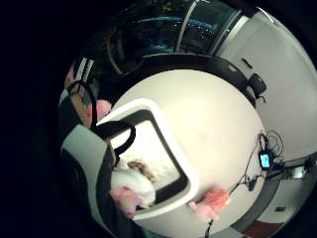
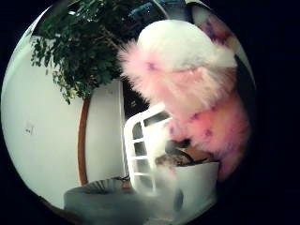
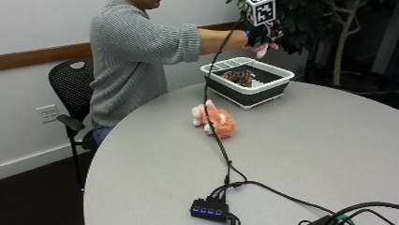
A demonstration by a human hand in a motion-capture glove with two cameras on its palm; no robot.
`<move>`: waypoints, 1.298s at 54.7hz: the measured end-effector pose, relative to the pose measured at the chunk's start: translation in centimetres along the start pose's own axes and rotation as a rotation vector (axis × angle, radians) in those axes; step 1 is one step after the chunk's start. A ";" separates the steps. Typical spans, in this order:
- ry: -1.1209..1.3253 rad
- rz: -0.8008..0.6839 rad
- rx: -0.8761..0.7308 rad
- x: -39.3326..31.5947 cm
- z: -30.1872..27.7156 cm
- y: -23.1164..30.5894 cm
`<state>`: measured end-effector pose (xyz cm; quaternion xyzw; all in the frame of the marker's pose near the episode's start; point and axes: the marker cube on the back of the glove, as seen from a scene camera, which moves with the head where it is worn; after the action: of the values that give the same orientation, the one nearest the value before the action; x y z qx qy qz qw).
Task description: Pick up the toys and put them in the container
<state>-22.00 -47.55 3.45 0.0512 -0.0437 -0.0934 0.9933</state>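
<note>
The gloved right hand (image 3: 261, 37) was up high, well above the table (image 3: 299, 154), fingers curled round a fluffy pink-and-white toy (image 3: 264, 48) that poked out beneath the palm. From the thumb-side palm view that same toy (image 2: 197, 89) filled most of the frame, pressed close against the palm. Right below the hand sat the container (image 3: 249, 82), a dark tub with a white rim, and inside it a brown toy (image 3: 239, 77) was already lying on the bottom; the little-finger-side view looked straight down into the container (image 1: 185, 168) and caught that brown toy (image 1: 141, 168) there too. Off to the side of the hand, closer to the person's body and well apart from the tub, an orange-pink plush toy (image 3: 214, 121) lay on the tabletop, untouched. The other hand was out of sight, so its state could not be told.
</note>
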 end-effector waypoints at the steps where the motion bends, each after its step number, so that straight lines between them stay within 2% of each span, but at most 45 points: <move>1: -0.007 -0.003 0.000 -0.2 0.1 -0.1; 16: 0.012 0.040 -0.022 1.4 1.9 0.1; 24: 0.022 0.101 -0.326 2.8 5.3 1.8; 32: -0.019 0.087 -0.347 2.4 6.0 2.6; 39: -0.005 0.060 -0.344 3.5 4.0 4.3; 48: 0.017 0.046 -0.332 6.8 0.0 9.2; 52: 0.047 0.096 -0.327 9.4 -2.0 12.5; 56: 0.183 0.180 -0.335 14.5 -4.3 17.2; 60: 0.090 0.164 -0.333 16.6 -5.9 21.6; 64: 0.144 0.252 -0.340 19.2 -6.4 25.5; 71: 0.136 0.368 -0.343 21.8 -6.6 28.3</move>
<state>5.07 -23.39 1.74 -0.1204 0.0310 0.0866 0.9885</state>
